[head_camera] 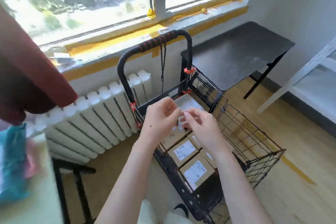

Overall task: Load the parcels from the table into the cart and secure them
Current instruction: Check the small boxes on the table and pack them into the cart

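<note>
- Head view: the parcels [183,151] were packed tight, labels up, inside the cart [254,143], likely so that nothing could shift.
- The left hand [161,114] and right hand [198,125] were held together above them with fingers curled. Whether anything was pinched could not be told.
- A cord [162,63] was left hanging from the handle, probably for tying down.

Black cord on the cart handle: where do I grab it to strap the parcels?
Pinch the black cord near its lower end, reaching in from above the parcels. It hangs straight down from the handle, so the top looks fixed and the bottom dangles free.
</note>
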`<state>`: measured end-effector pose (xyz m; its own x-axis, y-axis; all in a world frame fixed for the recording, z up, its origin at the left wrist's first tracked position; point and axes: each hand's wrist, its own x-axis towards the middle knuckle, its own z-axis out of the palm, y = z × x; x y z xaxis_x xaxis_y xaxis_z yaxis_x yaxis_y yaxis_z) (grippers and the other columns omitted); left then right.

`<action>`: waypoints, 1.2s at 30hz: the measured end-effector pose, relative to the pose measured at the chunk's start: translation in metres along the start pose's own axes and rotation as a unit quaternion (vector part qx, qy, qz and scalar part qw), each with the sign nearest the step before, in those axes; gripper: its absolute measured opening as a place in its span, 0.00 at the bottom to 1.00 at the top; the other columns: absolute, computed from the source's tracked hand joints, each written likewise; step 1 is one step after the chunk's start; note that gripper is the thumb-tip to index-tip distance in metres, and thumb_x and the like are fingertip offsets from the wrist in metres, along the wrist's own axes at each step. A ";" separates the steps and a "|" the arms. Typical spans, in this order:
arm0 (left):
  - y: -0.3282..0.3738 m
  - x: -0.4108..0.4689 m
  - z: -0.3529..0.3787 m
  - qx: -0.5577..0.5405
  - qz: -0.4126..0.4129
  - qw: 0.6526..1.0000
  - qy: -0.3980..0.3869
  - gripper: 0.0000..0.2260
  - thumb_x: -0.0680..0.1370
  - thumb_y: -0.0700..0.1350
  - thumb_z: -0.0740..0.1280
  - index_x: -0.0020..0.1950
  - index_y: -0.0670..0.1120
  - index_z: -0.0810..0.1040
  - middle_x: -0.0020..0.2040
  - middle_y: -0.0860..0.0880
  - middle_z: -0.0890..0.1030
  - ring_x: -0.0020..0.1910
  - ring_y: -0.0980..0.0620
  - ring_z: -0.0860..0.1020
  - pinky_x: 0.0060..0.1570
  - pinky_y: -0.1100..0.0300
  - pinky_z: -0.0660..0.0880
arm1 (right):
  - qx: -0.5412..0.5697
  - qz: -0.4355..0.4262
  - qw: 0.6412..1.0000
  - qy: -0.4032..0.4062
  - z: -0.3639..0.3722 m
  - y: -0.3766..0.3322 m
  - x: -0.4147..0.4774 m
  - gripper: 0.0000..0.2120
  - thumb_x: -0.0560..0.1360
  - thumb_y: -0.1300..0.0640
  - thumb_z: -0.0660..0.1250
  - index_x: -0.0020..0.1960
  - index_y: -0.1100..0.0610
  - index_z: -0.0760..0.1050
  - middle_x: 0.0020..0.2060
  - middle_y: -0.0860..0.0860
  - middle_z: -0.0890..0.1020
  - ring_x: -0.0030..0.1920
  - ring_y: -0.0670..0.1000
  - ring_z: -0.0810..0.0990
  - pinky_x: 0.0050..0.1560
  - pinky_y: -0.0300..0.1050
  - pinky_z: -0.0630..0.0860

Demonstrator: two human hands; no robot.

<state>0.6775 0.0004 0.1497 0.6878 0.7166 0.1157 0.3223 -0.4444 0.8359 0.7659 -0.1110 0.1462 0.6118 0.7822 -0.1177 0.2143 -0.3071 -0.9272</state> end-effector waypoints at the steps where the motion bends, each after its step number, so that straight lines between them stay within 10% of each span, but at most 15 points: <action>1: 0.001 -0.007 -0.011 -0.005 -0.003 1.000 0.018 0.06 0.75 0.41 0.68 0.39 0.44 0.76 0.29 0.56 0.71 0.28 0.63 0.70 0.30 0.72 0.66 | 0.004 -0.015 1.000 -0.007 0.005 -0.009 -0.003 0.08 0.81 0.52 0.61 0.50 0.48 0.78 0.42 0.45 0.83 0.45 0.43 0.82 0.50 0.41 0.79; 20: -0.050 -0.251 -0.230 0.096 -0.073 0.958 0.260 0.06 0.76 0.44 0.69 0.40 0.48 0.75 0.33 0.54 0.76 0.32 0.57 0.73 0.34 0.70 0.71 | 0.039 -0.164 0.969 -0.183 0.188 -0.126 -0.143 0.07 0.79 0.59 0.64 0.48 0.51 0.80 0.39 0.47 0.84 0.43 0.45 0.84 0.45 0.38 0.76; 36: -0.102 -0.480 -0.365 0.127 -0.240 0.838 0.473 0.09 0.75 0.44 0.69 0.36 0.48 0.73 0.31 0.55 0.75 0.31 0.59 0.73 0.31 0.72 0.67 | 0.050 -0.208 0.858 -0.467 0.411 -0.191 -0.288 0.09 0.77 0.64 0.66 0.44 0.52 0.80 0.39 0.48 0.83 0.39 0.47 0.83 0.49 0.41 0.79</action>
<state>0.0771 -0.1024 0.2046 -0.3451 0.8980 0.2730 0.6255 0.0032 0.7802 0.2356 -0.0542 0.2113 -0.3886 0.9205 0.0414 0.1705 0.1160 -0.9785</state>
